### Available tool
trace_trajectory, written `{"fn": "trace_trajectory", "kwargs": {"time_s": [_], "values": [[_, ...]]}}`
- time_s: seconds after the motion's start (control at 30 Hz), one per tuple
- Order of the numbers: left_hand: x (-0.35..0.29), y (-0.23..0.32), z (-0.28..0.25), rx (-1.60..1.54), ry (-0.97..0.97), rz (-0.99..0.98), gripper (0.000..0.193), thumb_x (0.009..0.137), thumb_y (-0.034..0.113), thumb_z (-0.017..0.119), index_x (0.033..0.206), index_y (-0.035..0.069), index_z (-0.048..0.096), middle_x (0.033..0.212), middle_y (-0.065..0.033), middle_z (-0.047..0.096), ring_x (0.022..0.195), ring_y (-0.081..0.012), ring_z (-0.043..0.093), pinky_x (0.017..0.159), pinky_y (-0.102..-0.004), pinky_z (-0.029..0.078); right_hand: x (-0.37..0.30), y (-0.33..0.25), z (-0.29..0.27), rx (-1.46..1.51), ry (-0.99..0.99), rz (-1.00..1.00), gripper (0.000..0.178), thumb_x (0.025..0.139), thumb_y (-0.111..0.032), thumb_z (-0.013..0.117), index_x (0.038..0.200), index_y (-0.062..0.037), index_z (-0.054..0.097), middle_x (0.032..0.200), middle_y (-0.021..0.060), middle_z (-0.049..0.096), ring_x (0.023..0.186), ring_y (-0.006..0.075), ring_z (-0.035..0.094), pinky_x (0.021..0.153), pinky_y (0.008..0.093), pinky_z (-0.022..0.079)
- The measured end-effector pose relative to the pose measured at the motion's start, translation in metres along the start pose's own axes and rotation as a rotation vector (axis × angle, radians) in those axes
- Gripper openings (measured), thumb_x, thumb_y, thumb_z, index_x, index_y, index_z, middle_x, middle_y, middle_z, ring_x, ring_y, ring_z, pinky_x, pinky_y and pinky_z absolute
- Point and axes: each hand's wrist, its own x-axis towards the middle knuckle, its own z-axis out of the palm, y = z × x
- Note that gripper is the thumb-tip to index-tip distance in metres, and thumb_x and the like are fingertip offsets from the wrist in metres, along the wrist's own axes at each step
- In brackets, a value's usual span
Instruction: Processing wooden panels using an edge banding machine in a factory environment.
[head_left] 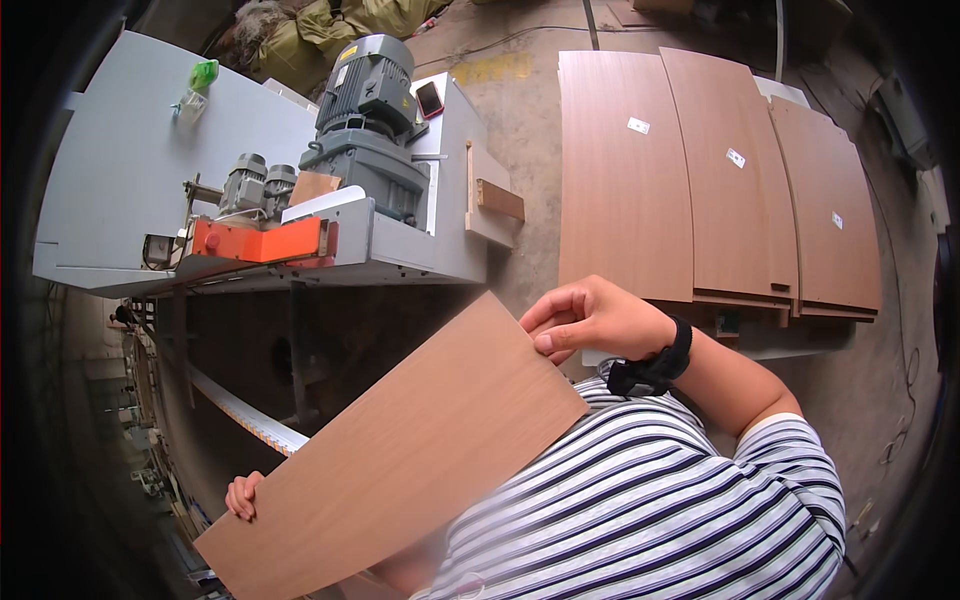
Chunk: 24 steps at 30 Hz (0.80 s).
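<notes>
A long wood-grain board (400, 450) lies slantwise in front of my striped shirt, its far end up toward the right. At its lower left edge my left hand (243, 496) grips it, fingertips curled over the rim; the rest of that hand is hidden behind the board. My right hand (580, 318), with a black band on the wrist, pinches the upper right end between thumb and curled fingers. Just beyond the board stands a machine with a large grey motor (367, 85) and an orange guard (260, 240).
Stacks of large wood-grain panels (625, 180) with small white labels lie at the right. On the machine's pale top (120, 150) are a green-capped item (203, 74) and a phone (429, 99). Green sacks (320, 30) lie behind. A pale rail (245, 412) runs below the machine.
</notes>
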Motion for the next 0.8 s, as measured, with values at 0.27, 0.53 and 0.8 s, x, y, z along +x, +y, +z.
{"fn": "trace_trajectory", "kwargs": {"time_s": [0.27, 0.53, 0.8], "values": [[0.029, -0.041, -0.003, 0.143, -0.036, -0.127, 0.014, 0.085, 0.014, 0.039, 0.085, 0.008, 0.051, 0.074, -0.0018, 0.052, 0.075, -0.0144, 0.048, 0.085, -0.0308, 0.033, 0.008, 0.038, -0.021, -0.222, 0.008, -0.191, 0.041, 0.079, -0.02, 0.057, 0.111, 0.005, 0.049, 0.104, 0.0114, 0.057, 0.095, 0.0177, 0.054, 0.083, 0.0282, 0.042], [0.047, -0.206, -0.051, 0.456, 0.152, -0.59, 0.018, 0.087, 0.018, 0.037, 0.09, 0.006, 0.051, 0.084, -0.0054, 0.05, 0.078, -0.017, 0.049, 0.084, -0.035, 0.038, -0.028, 0.035, -0.063, -0.367, 0.344, -0.371, 0.037, 0.086, -0.029, 0.051, 0.108, 0.0003, 0.05, 0.1, 0.0088, 0.057, 0.094, 0.0147, 0.052, 0.084, 0.0284, 0.041], [0.006, -0.453, -0.03, 1.403, -0.51, -1.06, 0.031, 0.084, 0.031, 0.049, 0.076, 0.001, 0.055, 0.07, -0.0133, 0.054, 0.071, -0.0248, 0.051, 0.067, -0.0318, 0.04, -0.219, 0.004, -0.133, 0.171, 0.296, -0.656, 0.065, 0.084, -0.036, 0.052, 0.13, 0.0014, 0.025, 0.126, 0.0129, 0.042, 0.116, 0.0218, 0.041, 0.098, 0.0331, 0.031]]}}
